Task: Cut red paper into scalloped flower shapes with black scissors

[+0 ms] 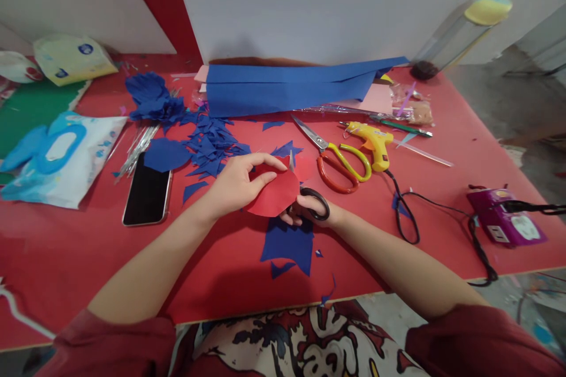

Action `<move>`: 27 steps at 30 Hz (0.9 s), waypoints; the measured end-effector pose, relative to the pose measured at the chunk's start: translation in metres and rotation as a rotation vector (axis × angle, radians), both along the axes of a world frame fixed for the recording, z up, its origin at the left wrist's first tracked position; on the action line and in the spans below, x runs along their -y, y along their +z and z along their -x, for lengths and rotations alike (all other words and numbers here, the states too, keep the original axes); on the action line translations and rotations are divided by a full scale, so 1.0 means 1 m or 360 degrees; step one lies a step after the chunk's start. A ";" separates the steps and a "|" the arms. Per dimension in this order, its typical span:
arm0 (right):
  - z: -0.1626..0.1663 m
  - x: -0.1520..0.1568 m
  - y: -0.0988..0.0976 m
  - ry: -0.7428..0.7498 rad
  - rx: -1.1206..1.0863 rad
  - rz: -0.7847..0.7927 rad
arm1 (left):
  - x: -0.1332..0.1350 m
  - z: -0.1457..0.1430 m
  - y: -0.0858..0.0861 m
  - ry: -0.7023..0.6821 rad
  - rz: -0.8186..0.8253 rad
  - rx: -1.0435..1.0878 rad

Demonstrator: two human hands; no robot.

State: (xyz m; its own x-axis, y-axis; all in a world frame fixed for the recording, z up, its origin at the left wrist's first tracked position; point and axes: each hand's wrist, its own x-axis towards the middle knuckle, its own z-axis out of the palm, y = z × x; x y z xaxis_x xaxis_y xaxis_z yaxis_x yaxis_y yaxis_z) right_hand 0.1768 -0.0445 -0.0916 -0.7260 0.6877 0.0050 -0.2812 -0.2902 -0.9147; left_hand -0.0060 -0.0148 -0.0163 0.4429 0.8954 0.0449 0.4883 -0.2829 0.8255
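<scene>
**Fingers close to the blades on a small red piece**

The left hand pinches a rounded piece of red paper from above, thumb under and fingers curled narrow over its top edge. The paper is held just above the red surface, near the front middle. The right hand is closed through the black handles of a pair of scissors. The blades are mostly hidden behind the paper; only a thin tip seems to show above it, so I cannot tell how far they are open.

Risks as I judge them:

- The left fingers sit right along the paper's upper edge, where the blade tip comes out. A cut carried too far could nip a fingertip.
- The paper is red on a red surface, so its edge is hard to read. The curve could wander or go ragged.
- The piece is small and gripped on 1 side only. It could twist between the blades and tear instead of cutting clean.
- Blue scraps lie just beyond the left hand, and a larger blue offcut lies below both hands. A loose scrap could slip under the blades.
- The glue gun lies to the right, its cord looping near the right forearm. A wide elbow move could drag it. I cannot tell whether it is hot.
- The phone lies by the left forearm, near enough to be nudged.

A second pair of scissors with orange and yellow handles lies idle beyond the hands.
</scene>
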 end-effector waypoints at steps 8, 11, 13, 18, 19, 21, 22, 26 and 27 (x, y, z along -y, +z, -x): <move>0.000 -0.001 -0.001 0.0028 -0.0032 -0.0011 | -0.002 -0.001 0.000 0.0019 0.0124 0.0064; 0.000 -0.001 0.000 0.0039 -0.0071 -0.0032 | -0.003 0.000 -0.003 0.0029 0.0151 0.0126; 0.001 -0.001 0.001 0.0050 -0.0086 -0.0036 | -0.003 0.001 -0.004 0.0032 0.0162 0.0146; 0.002 -0.002 0.002 0.0067 -0.0077 -0.0005 | -0.002 -0.001 -0.004 0.0042 0.0158 0.0146; 0.002 -0.002 0.002 0.0057 -0.0069 0.0002 | -0.002 -0.001 -0.005 0.0044 0.0152 0.0151; 0.002 -0.002 0.002 0.0039 -0.0034 0.0017 | -0.001 -0.003 -0.005 0.0054 0.0131 0.0156; 0.002 -0.002 0.002 0.0032 -0.0015 0.0025 | -0.001 -0.003 -0.006 0.0062 0.0118 0.0155; 0.003 -0.002 0.003 0.0009 0.0037 0.0073 | 0.001 -0.006 -0.007 0.0097 0.0091 0.0157; 0.003 -0.002 0.003 0.0005 0.0042 0.0080 | 0.001 -0.006 -0.008 0.0103 0.0089 0.0164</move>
